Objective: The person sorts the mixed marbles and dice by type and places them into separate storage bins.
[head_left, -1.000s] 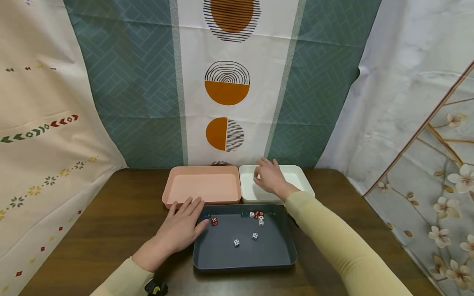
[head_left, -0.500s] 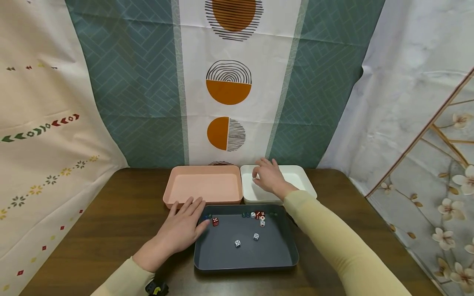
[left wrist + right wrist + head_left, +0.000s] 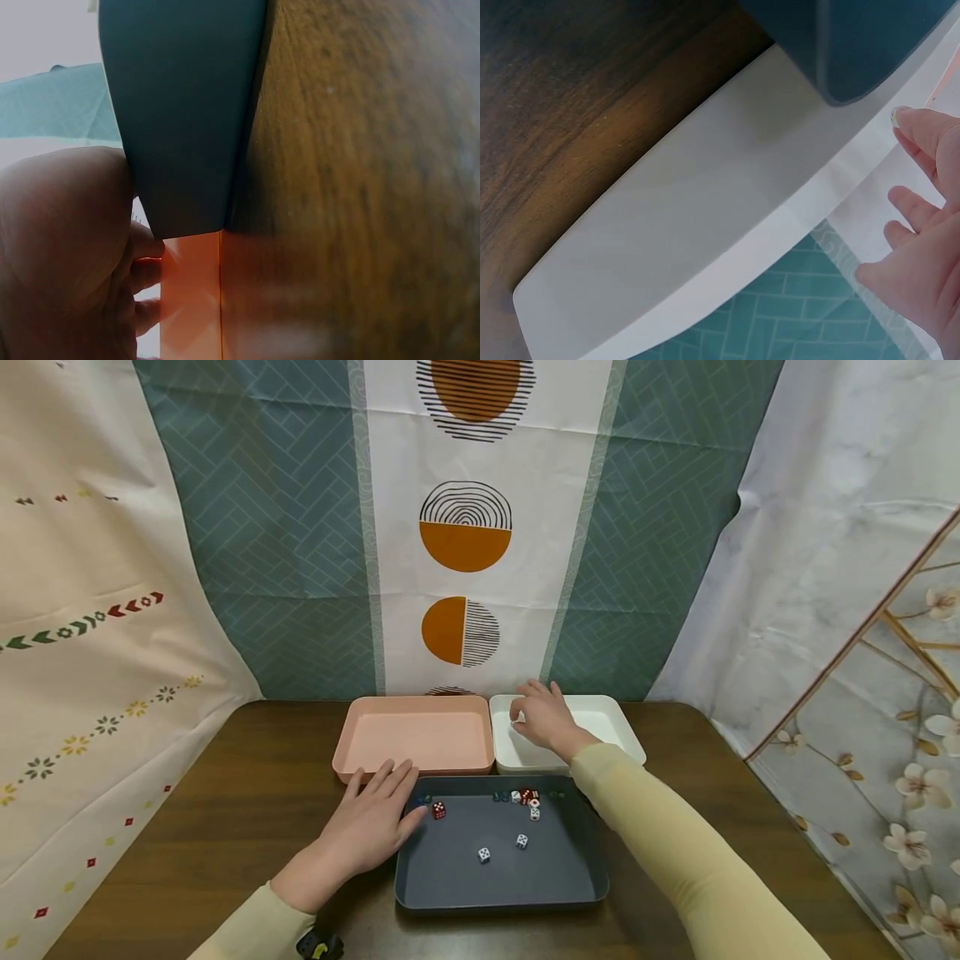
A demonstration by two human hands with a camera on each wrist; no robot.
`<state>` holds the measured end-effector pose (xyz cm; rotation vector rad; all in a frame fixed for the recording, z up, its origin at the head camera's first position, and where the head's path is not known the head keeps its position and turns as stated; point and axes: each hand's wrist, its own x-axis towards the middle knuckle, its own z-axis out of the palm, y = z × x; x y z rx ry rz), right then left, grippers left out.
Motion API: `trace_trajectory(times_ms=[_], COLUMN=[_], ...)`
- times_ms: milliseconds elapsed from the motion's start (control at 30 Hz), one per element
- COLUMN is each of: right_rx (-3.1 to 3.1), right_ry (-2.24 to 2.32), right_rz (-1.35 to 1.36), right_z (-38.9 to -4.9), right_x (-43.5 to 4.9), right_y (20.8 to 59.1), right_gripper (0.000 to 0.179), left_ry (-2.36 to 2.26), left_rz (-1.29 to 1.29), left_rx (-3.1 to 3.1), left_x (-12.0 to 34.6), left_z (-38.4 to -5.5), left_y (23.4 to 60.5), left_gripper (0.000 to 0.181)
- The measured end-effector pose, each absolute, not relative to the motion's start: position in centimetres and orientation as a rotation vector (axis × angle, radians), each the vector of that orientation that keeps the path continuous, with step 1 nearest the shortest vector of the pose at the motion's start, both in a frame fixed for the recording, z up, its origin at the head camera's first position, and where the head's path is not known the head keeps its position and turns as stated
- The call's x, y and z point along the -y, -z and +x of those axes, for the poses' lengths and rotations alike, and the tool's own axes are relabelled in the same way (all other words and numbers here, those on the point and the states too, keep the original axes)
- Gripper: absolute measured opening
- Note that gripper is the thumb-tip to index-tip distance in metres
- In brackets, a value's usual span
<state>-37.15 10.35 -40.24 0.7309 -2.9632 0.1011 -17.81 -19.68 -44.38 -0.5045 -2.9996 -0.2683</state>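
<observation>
My left hand (image 3: 363,822) lies with its fingers straight at the left end of the dark grey tray (image 3: 502,893), the thumb over its rim and the fingertips by the pink tray (image 3: 339,747). In the left wrist view the palm (image 3: 64,240) is up against the dark tray's wall (image 3: 184,120). Over the white tray (image 3: 615,735) is my right hand (image 3: 547,722), index finger and thumb curled together, the other fingers raised. A small whitish thing (image 3: 895,117) shows at its pinching fingertips, mostly hidden.
In the dark tray lie two white dice (image 3: 483,855) near the middle, a red die (image 3: 438,810) by the left thumb, and a cluster of red and white dice (image 3: 529,797) at the far wall, with dark bluish and greenish ones along it. A curtain (image 3: 300,610) hangs behind the wooden table (image 3: 247,827).
The trays and dice sit slightly further right in the head view as the camera shifts. Both hands keep their poses.
</observation>
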Motion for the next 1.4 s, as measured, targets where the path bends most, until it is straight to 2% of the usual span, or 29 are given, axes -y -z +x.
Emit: trace_trajectory(times_ms=[300, 633, 1400], right_rx=[2.980, 2.990, 2.927], right_ry=[-0.087, -0.041, -0.064], right_rz=[0.708, 0.690, 0.781], right_z=[-37.5, -37.0, -34.7], right_x=[-10.4, -10.7, -11.9], right_y=[40.7, 40.1, 38.9], right_gripper=[0.009, 0.030, 0.037], left_ry=[0.266, 0.275, 0.277], left_rz=[-0.507, -0.520, -0.514], left_rx=[3.003, 2.995, 3.001], left_x=[19.3, 19.2, 19.8], left_z=[-17.8, -17.8, -17.9], left_y=[44.7, 44.7, 44.4], left_gripper=[0.073, 0.073, 0.073])
